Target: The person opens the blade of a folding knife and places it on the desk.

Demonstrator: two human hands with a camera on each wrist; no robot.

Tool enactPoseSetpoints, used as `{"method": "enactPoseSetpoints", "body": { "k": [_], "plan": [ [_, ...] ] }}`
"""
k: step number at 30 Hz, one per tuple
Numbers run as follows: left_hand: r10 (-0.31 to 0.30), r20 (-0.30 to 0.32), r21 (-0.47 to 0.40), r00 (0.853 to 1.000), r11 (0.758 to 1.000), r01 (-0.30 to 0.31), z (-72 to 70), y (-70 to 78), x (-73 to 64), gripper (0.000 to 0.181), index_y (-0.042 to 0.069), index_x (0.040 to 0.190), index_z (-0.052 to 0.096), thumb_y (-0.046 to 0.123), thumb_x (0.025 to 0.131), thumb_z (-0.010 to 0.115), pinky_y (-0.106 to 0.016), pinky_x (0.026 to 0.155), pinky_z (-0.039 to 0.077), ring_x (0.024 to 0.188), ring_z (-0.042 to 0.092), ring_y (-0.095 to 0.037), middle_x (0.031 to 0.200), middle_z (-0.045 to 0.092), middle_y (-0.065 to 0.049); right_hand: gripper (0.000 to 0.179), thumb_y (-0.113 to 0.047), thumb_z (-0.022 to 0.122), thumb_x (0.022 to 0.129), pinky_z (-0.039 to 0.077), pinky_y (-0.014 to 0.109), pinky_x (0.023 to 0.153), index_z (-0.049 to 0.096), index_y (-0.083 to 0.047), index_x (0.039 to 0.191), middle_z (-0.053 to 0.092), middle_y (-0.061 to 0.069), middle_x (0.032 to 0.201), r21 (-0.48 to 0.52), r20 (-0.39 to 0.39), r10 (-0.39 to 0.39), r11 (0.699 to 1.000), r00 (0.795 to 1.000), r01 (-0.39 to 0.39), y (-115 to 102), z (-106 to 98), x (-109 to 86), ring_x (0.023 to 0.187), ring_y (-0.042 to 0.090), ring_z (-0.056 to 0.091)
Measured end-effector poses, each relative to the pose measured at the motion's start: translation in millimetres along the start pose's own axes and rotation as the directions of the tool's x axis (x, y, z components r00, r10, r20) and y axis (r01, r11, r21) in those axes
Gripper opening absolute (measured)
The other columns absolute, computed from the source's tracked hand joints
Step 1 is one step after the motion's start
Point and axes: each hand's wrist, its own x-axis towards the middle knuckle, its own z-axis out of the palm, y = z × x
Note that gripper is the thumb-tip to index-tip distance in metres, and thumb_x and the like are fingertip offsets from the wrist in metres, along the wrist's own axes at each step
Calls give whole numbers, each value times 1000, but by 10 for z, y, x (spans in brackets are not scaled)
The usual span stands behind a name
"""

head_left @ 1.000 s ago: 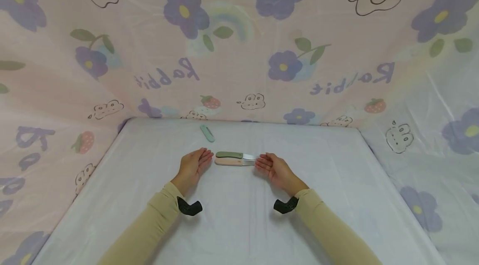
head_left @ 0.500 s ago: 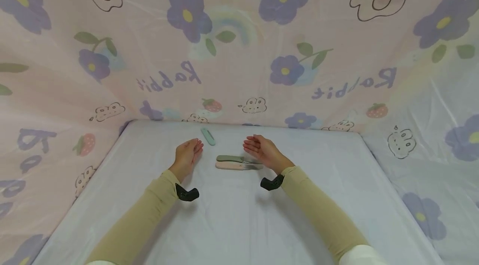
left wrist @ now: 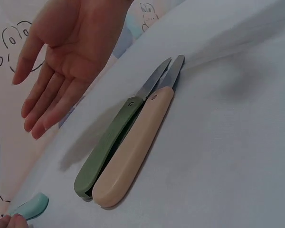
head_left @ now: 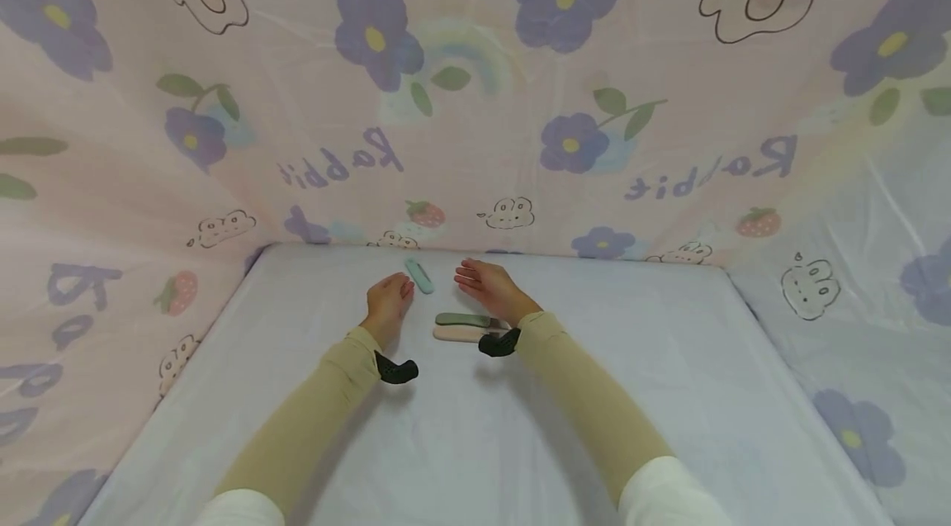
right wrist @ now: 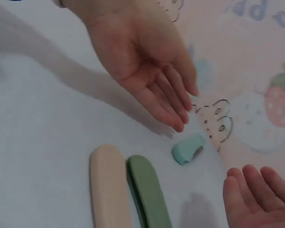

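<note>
Two folding knives lie side by side on the white tabletop with blades out: one green-handled point(left wrist: 116, 137), one pink-handled point(left wrist: 135, 147). In the head view the black right-wrist camera partly covers their blade ends. Beyond them lies a small turquoise object point(head_left: 419, 276) with a slot; its kind is unclear. My left hand point(head_left: 388, 303) is just left of it, palm turned inward, fingers relaxed, holding nothing. To its right, my right hand point(head_left: 490, 286) hovers beyond the knives with fingers extended. A gap separates the right hand from the turquoise object.
White cloth covers the table point(head_left: 475, 443). A printed curtain point(head_left: 475, 113) with flowers and rabbits rises along the back and both sides; the turquoise object lies close to its back part. Black wrist cameras point(head_left: 399, 371) jut inward from both sleeves.
My right hand has moved from the knife blades forward and left, toward the turquoise object. My left hand has moved forward from beside the knife handles. Knives and turquoise object stay in place.
</note>
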Motion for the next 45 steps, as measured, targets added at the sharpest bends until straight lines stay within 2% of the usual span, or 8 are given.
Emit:
{"method": "enactPoseSetpoints", "body": {
  "k": [4,8,15,20,26,30,41,45],
  "plan": [
    [-60,28,-24,998,998,61,-7,-52,107,45,-4,137,37,11,97,48,-29,99,39,124,44,-22,137,43,-18,51,-27,43,100,33,36,105,34,5,138,35,21,142,-124,-6,0,992,1000,-1,133,204,150,130,31,34],
    [-86,56,-67,995,994,89,-32,-120,199,48,-6,138,35,11,96,51,-27,98,40,124,44,-19,137,44,-16,60,-41,37,100,29,37,107,32,5,140,33,21,144,-289,-25,5,957,1000,-12,281,367,254,131,30,32],
    [-76,39,-112,996,991,80,-9,-177,258,47,-8,135,37,8,94,54,-27,93,45,119,49,-19,133,48,-18,62,-45,34,99,38,36,100,44,6,133,48,17,131,-511,-132,-123,859,984,39,422,404,368,119,26,45],
    [-86,49,-117,995,989,91,56,-188,266,45,-8,134,40,7,94,54,-27,92,45,117,51,-20,130,50,-18,61,-48,33,99,39,37,97,51,4,124,51,15,121,-608,-130,-158,793,979,47,397,383,363,109,25,48],
    [-74,53,-123,996,989,80,41,-168,249,43,-7,133,41,6,94,53,-27,92,45,117,51,-19,131,50,-18,62,-48,35,98,33,38,103,39,-1,139,45,13,136,-609,-97,-113,793,989,31,408,453,378,120,26,44],
    [-69,40,-157,997,985,74,-14,-173,229,41,-10,132,41,2,94,52,-28,93,45,118,51,-21,130,50,-20,55,-38,41,98,30,39,105,42,2,136,44,13,138,-580,-87,-100,814,991,32,450,508,390,123,27,42],
    [-13,16,-112,1000,994,15,24,-188,189,43,-9,132,43,-6,90,54,-28,91,46,115,52,-25,126,51,-23,35,-15,54,90,45,29,80,60,0,122,58,10,118,-609,-135,-193,790,972,72,439,501,364,93,18,53],
    [-26,29,-103,999,994,29,-3,-193,198,45,-6,132,45,-6,89,57,-26,89,47,112,52,-24,123,51,-20,29,-9,57,89,47,23,72,63,0,116,62,12,112,-587,-156,-221,805,963,90,461,463,359,85,14,54]
  ]
}}
